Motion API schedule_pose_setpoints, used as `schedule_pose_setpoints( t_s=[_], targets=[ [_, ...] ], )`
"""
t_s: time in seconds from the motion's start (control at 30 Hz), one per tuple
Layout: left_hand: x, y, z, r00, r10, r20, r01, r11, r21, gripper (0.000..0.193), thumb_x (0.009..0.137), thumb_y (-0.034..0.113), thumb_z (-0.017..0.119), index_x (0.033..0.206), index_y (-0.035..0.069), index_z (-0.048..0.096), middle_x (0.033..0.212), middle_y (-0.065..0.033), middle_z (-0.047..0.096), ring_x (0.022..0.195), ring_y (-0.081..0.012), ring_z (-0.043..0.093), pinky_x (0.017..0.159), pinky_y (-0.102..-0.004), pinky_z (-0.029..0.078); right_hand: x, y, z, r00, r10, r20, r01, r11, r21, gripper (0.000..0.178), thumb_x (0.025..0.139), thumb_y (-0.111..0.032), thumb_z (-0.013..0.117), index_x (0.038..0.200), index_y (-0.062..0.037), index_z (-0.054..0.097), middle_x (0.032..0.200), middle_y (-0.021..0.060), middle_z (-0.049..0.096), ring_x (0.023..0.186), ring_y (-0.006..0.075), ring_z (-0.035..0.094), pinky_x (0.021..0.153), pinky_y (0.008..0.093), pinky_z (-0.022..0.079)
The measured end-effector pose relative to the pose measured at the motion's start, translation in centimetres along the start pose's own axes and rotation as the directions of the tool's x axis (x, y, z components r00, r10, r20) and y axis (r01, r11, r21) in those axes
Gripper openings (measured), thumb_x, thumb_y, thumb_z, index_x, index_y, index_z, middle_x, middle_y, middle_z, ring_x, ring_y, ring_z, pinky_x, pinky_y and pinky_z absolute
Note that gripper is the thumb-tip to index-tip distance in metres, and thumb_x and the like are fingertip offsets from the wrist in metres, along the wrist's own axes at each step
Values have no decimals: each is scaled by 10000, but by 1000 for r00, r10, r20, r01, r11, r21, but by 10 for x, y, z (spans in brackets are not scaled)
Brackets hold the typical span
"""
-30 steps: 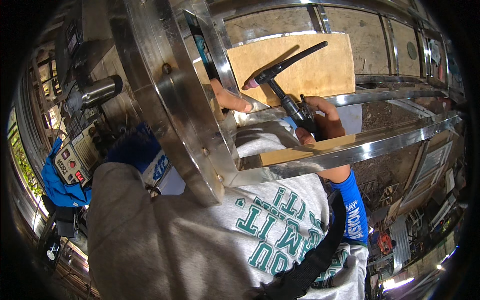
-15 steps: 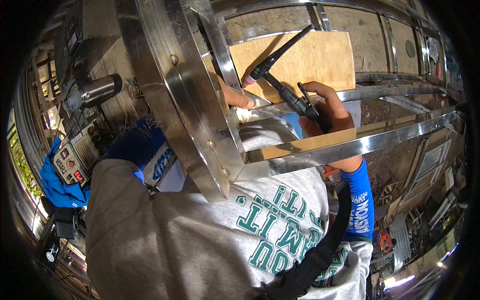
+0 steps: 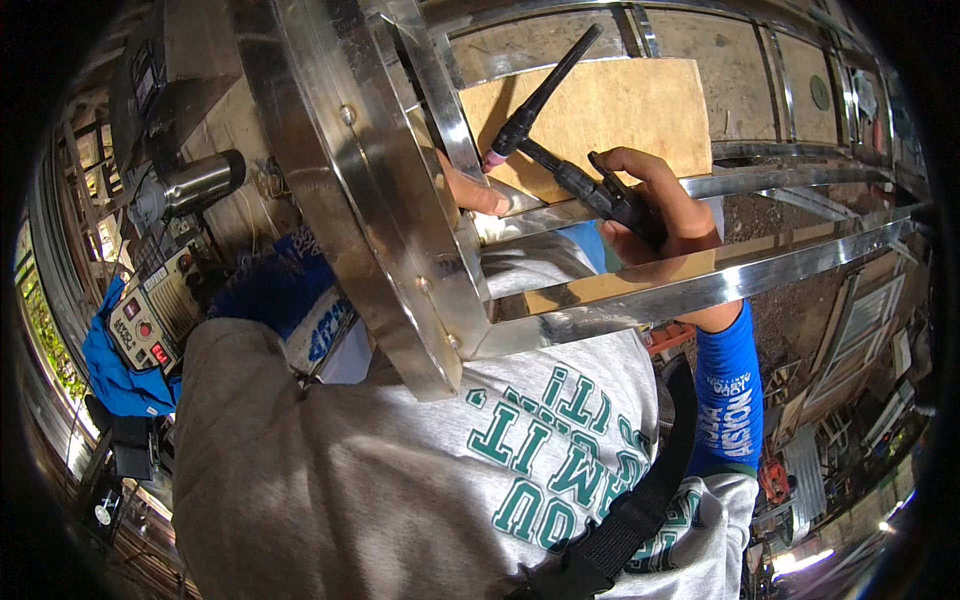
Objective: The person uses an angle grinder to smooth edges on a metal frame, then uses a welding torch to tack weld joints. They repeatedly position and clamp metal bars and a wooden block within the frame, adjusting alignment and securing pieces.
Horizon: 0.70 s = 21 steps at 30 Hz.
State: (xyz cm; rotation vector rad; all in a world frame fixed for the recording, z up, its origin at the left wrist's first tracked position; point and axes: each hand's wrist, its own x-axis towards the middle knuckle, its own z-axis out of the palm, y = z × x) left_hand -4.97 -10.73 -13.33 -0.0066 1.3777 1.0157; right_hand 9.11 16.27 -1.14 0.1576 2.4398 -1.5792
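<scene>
A black TIG welding torch (image 3: 578, 186) with a pink cup is held in my right hand (image 3: 675, 205), whose fingers wrap its handle. The cup points down at a corner joint of the shiny steel tube frame (image 3: 605, 320), close to my left hand. From behind a wide upright tube, one stretched finger of my left hand (image 3: 478, 194) reaches out and rests on the metal near that joint. The rest of that hand is hidden by the tubing. Behind the torch lies a light plywood board (image 3: 625, 115).
At the left stand a welding machine (image 3: 155, 315) with a lit red display and a steel tumbler (image 3: 200, 182). Long steel rails (image 3: 800, 180) run off to the right. Wood and scrap metal (image 3: 800, 480) lie on the ground at lower right.
My right hand has shifted slightly right and up, and the torch has tilted with its long back cap swinging left. My left finger stays in place.
</scene>
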Motion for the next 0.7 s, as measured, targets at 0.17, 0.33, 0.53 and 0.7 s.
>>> schedule_pose_setpoints(
  t_s=[0.17,0.33,0.53,0.7],
  targets=[
    [-8,3,6,998,62,21,-60,995,-82,579,800,-7,810,1333,-5,583,1171,-90,672,1102,-191,625,999,-355,461,-3,1,5,999,53,-5,-53,997,56,561,847,65,718,1357,-92,547,897,100,685,767,126,622,685,274,490],
    [-12,8,11,989,143,27,-138,981,-133,567,800,-2,813,1323,-13,594,1153,-92,682,1091,-186,625,992,-349,462,-8,3,13,997,65,-50,-62,996,63,577,843,96,705,1365,-85,542,882,44,658,775,79,581,681,228,458],
    [-19,19,20,979,201,24,-192,957,-216,553,800,4,817,1310,-22,607,1132,-94,694,1077,-179,626,985,-341,465,-12,4,16,997,58,-44,-55,997,59,599,835,85,720,1378,-95,541,1136,128,721,966,153,670,831,275,524],
    [-31,33,27,987,162,-13,-161,969,-188,556,800,52,833,1303,-28,610,1104,-93,699,1046,-170,632,967,-333,475,-13,6,19,998,-20,-62,20,1000,1,608,845,60,733,1395,-106,538,1169,125,724,980,170,686,845,284,534]
  ],
)
